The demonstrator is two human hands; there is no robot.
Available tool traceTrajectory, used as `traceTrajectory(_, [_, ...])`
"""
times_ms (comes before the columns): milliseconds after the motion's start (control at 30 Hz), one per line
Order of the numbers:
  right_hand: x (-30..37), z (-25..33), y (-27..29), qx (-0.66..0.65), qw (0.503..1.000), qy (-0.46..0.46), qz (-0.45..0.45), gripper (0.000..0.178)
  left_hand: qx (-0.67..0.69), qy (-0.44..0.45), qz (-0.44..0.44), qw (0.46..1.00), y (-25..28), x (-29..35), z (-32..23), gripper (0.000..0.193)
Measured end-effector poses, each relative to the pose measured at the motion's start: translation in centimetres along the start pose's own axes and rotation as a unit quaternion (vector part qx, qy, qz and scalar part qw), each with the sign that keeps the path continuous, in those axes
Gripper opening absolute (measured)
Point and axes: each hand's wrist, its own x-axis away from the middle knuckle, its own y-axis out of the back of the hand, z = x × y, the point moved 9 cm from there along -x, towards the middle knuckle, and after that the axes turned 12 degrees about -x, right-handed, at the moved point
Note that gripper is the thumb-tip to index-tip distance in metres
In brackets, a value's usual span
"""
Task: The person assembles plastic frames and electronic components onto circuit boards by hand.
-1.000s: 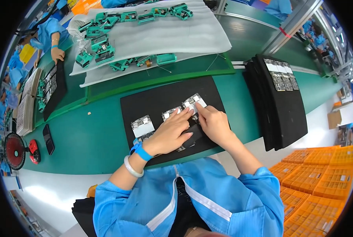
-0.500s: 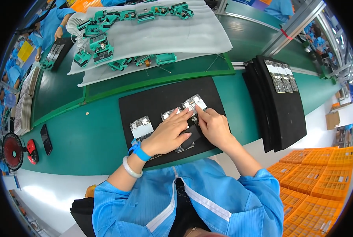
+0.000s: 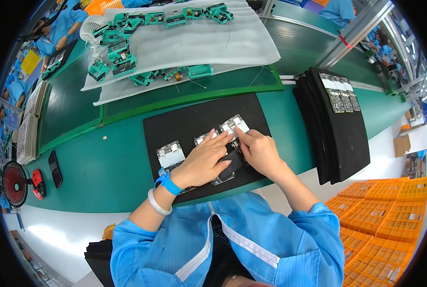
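Observation:
Several circuit boards with white panels lie on a black foam mat (image 3: pixel 204 112) in front of me. My left hand (image 3: pixel 206 160) lies flat across the middle board (image 3: pixel 201 139), fingers stretched and apart. Beside its thumb is a smooth black piece (image 3: pixel 230 166) over a lower board (image 3: pixel 224 179); what fixes it there is hidden. With the index finger extended, my right hand (image 3: pixel 259 152) touches the lower edge of the upper right board (image 3: pixel 234 124). Its other fingers are curled under, and anything in them is hidden. Left of my left hand lies another board (image 3: pixel 171 153).
Black foam mats (image 3: pixel 337 138) are stacked at right with boards on top. Green plastic housings (image 3: pixel 122 57) sit on white foam sheeting (image 3: pixel 199 45) at the back. A phone (image 3: pixel 55 169), a red object (image 3: pixel 38 183) and a fan (image 3: pixel 15 183) are at left; orange crates (image 3: pixel 380 215) stand lower right.
Both my hands stay almost in place on the boards. At the far left, a co-worker's arm has shifted and the dark tray by it has moved away toward the upper left.

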Motion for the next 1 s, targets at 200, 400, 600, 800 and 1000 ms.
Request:
traceTrajectory(200, [0.2,-1.2,0.1,-0.108,0.993,0.029,-0.025,0.034,0.0,0.001,0.0,1.0,-0.1,0.0,-0.1,0.02])
traceTrajectory(400, [0.8,0.2,-0.2,-0.011,0.997,0.059,-0.052,0.038,-0.007,0.006,0.002,1.0,0.1,-0.1,-0.3,0.02])
traceTrajectory(600, [1.0,0.7,-0.2,0.034,0.995,0.064,-0.063,0.039,-0.026,-0.01,-0.007,1.0,0.0,-0.1,-0.3,0.02])
traceTrajectory(800, [0.8,0.8,0.0,0.031,0.996,0.052,-0.061,0.038,-0.022,-0.011,-0.016,1.0,0.3,0.6,-0.6,0.019])
traceTrajectory(1000, [1.6,4.8,-0.4,-0.011,0.998,0.04,-0.038,0.033,0.042,0.076,-0.006,0.996,2.5,6.0,-0.2,0.024])
